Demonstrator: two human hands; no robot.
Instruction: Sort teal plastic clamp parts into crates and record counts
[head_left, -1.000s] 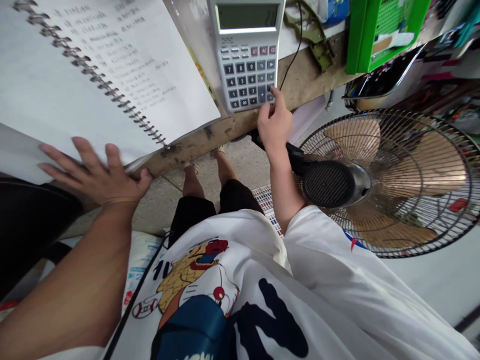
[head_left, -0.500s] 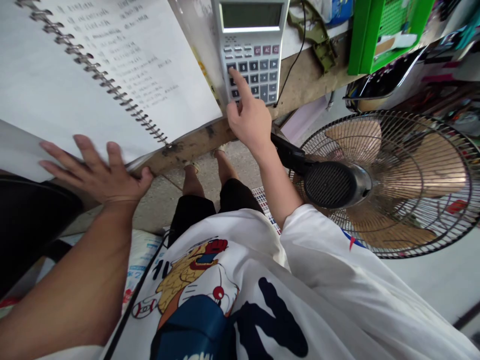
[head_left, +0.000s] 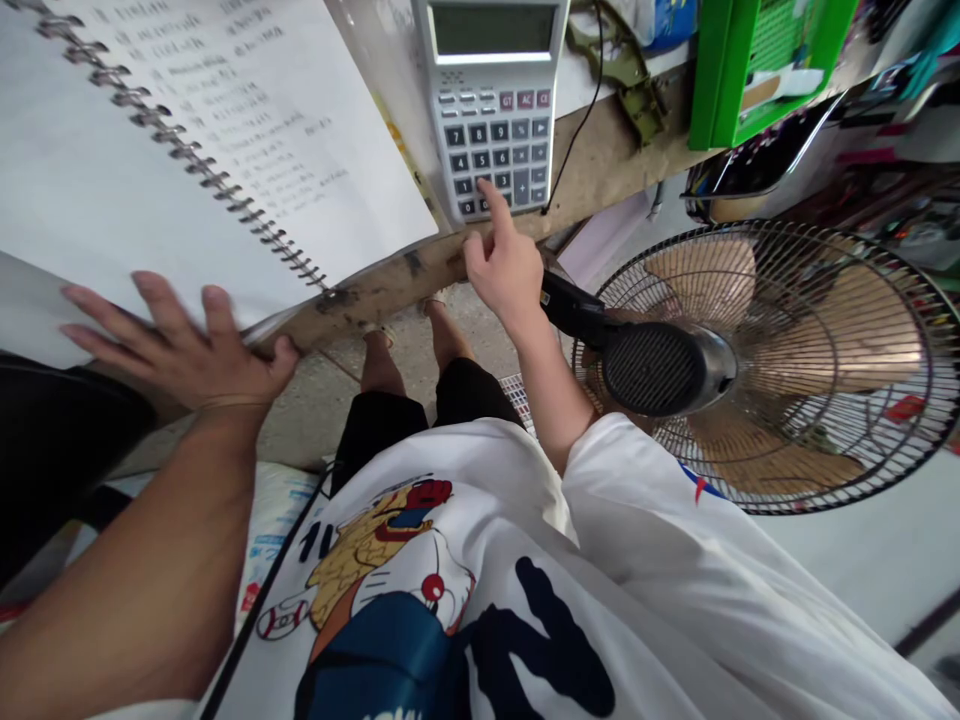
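Note:
My left hand (head_left: 199, 355) lies spread on the lower edge of an open spiral notebook (head_left: 315, 150), whose right page bears handwritten lines. The silver calculator (head_left: 442, 85) sits to the right of the notebook, its display blank as far as I can see. My right hand (head_left: 508, 262) points with the index finger, whose tip is at the calculator's lower keys, near the 2. The other fingers of that hand are curled and partly hidden, and I see nothing held in it.
A standing fan (head_left: 750, 370) with a wire cage is close to my right arm. At the back right stand a green plastic basket (head_left: 709, 90) and an olive-green part (head_left: 619, 60). A black cable (head_left: 581, 125) runs beside the calculator on the wooden table (head_left: 382, 270).
My right index finger has moved down the keypad, from around the 7 key to the lower rows. My left hand stays spread on the notebook. The whole view has shifted slightly.

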